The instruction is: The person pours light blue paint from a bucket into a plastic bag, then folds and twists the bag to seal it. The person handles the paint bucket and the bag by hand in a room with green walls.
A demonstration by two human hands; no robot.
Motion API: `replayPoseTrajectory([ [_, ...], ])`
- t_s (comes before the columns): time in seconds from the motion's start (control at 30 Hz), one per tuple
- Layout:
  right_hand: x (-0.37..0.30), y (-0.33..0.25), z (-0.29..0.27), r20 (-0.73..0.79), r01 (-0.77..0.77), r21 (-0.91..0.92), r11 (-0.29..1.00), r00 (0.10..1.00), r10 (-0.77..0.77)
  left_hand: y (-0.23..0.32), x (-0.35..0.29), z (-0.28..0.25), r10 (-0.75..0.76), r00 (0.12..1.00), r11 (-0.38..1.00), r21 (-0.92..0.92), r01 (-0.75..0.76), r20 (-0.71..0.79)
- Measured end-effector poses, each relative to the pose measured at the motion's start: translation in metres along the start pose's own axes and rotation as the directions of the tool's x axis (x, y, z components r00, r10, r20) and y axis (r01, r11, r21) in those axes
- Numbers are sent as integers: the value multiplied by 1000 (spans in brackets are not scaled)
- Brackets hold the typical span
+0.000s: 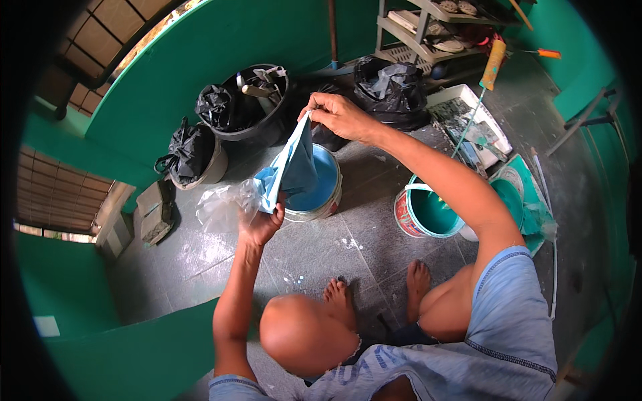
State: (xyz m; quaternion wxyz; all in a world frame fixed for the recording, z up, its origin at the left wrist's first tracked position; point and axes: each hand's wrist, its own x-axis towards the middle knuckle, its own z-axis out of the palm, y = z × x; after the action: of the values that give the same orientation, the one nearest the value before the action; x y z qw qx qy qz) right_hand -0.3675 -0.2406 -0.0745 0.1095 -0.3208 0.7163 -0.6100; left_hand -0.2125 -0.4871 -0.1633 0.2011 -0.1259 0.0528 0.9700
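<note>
A clear plastic bag smeared with light blue paint (294, 167) is stretched between my two hands. My right hand (340, 117) pinches its upper corner and holds it high. Lower down, my left hand (261, 224) is closed around the bag's crumpled part, and loose clear plastic (227, 204) hangs out beside it to the left. Just behind and to the right of the bag stands a bucket of blue paint (326, 179); the bag hides part of its opening. Whether the bag touches the rim I cannot tell.
A bucket of green paint (428, 210) stands right of centre. Beyond it lie a paint tray (471, 127) and a paint roller (493, 65). Black bags (391, 87) and a dark tub (251, 134) line the green wall. A shoe rack (418, 33) stands behind.
</note>
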Motion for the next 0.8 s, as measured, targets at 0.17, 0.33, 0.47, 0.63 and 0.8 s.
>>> replayPoseTrajectory([
  [0.17, 2, -24, 7, 36, 105, -2, 994, 994, -105, 19, -14, 13, -44, 984, 960, 264, 89, -170],
  [0.33, -2, -43, 18, 99, 224, -60, 973, 971, -218, 39, -27, 12, -73, 957, 882, 430, 194, -282],
  [0.47, 1, -53, 25, 116, 257, -33, 966, 961, -252, 49, -33, 8, -53, 923, 853, 464, 240, -381],
  [0.63, 2, -57, 31, 101, 318, -24, 948, 944, -314, 50, -40, 21, 164, 936, 667, 734, 127, -312],
  [0.8, 7, -55, 31, 100, 261, -3, 965, 961, -259, 33, -39, 10, 288, 947, 591, 805, -62, -139],
])
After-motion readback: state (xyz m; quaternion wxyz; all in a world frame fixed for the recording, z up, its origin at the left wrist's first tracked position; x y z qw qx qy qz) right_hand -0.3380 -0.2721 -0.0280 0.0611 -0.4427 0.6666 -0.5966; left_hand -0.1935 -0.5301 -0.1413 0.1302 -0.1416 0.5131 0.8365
